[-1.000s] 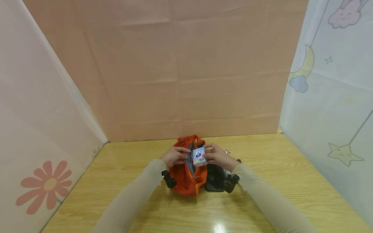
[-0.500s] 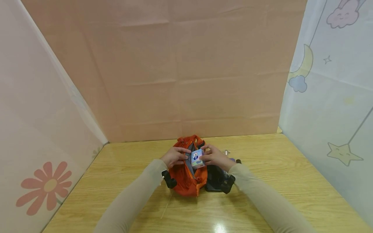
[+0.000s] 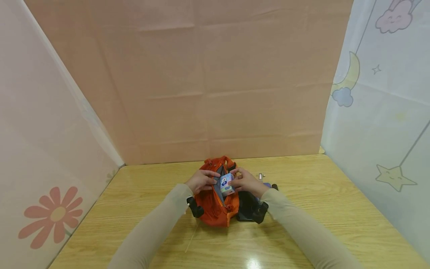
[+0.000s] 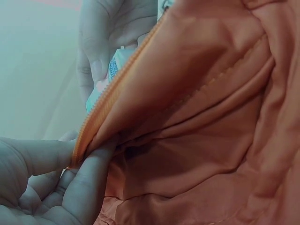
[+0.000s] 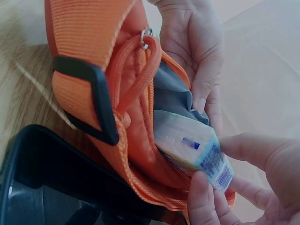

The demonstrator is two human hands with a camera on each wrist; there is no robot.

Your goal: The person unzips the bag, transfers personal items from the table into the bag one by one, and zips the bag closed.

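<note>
An orange zippered bag [image 3: 213,213] with a grey lining [image 5: 171,86] lies on the wooden table, its mouth spread apart. My left hand [image 3: 202,181] pinches the zipper edge [image 4: 104,104] of the opening between thumb and fingers. In my right hand [image 3: 248,183] is a small pastel pack of tissues [image 3: 226,183], gripped by the end that bears a barcode. In the right wrist view, the far end of the pack [image 5: 180,140] sits within the bag's mouth, against the grey lining. The left wrist view shows the pack partly hidden behind the orange fabric.
Right beside the bag is a black container [image 5: 30,154], partly under my right wrist. A small clear and metallic item [image 3: 261,176] and something purple [image 3: 267,185] lie behind that wrist. The bag's wide strap has a black buckle [image 5: 101,108]. Printed cloth walls surround the table [image 3: 319,209].
My right hand has moved the pack slightly left and down into the bag's opening. My left hand keeps its hold on the bag's edge.
</note>
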